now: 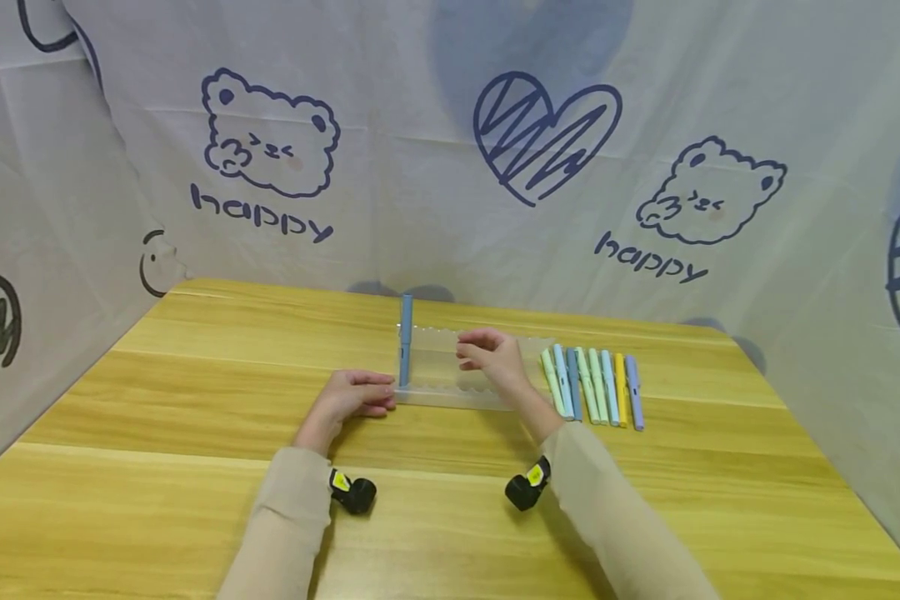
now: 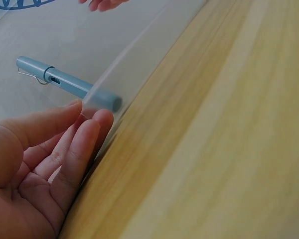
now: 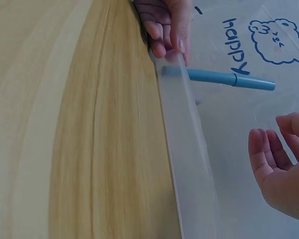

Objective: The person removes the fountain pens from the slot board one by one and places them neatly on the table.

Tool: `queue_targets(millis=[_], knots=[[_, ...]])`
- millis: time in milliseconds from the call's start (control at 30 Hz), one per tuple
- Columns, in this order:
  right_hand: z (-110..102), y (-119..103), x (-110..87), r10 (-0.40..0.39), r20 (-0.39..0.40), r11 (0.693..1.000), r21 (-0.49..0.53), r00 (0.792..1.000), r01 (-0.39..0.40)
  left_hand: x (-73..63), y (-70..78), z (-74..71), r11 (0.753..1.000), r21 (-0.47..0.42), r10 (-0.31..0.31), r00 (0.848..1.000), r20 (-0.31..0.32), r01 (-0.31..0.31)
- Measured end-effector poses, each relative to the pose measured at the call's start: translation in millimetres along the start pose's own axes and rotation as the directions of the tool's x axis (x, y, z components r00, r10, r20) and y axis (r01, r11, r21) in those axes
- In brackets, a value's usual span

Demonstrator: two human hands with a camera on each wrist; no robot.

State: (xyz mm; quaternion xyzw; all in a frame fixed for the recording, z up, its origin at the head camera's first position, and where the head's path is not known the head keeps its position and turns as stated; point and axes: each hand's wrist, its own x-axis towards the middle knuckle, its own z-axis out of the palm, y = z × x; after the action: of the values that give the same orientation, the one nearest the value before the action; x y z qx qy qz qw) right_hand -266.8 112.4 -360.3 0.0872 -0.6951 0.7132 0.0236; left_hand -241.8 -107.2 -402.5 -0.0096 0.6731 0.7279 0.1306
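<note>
A clear pen rack point(image 1: 450, 398) with notched edges stands on the table. My left hand point(image 1: 356, 394) pinches its left front corner between thumb and fingers, as the left wrist view point(image 2: 55, 159) shows close up. In the rack's left end leans one blue capped pen point(image 1: 406, 342), its lower end behind the frosted front strip point(image 3: 182, 129). My right hand point(image 1: 491, 354) hovers over the middle of the rack, fingers loosely bent and nothing in them. In the right wrist view that hand point(image 3: 286, 169) is apart from the blue pen point(image 3: 229, 78).
To the right of the rack lies a row of several capped pens, among them a yellow pen point(image 1: 620, 390) and a purple pen point(image 1: 634, 392). A wooden table point(image 1: 435, 533) carries everything. Behind it hangs a white cloth point(image 1: 405, 167) with bear and heart drawings.
</note>
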Motion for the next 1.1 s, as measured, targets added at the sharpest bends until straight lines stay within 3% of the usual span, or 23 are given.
queue_targets(millis=[433, 1100], knots=[[29, 6, 2.1, -0.041, 0.087, 0.998, -0.041, 0.995, 0.045, -0.8, -0.4, 0.3, 1.000, -0.003, 0.022, 1.000, 0.012, -0.022], [46, 15, 8.1, -0.108, 0.194, 0.991, -0.052, 0.975, 0.121, -0.4, -1.5, -0.6, 1.000, -0.002, 0.025, 1.000, 0.010, -0.025]])
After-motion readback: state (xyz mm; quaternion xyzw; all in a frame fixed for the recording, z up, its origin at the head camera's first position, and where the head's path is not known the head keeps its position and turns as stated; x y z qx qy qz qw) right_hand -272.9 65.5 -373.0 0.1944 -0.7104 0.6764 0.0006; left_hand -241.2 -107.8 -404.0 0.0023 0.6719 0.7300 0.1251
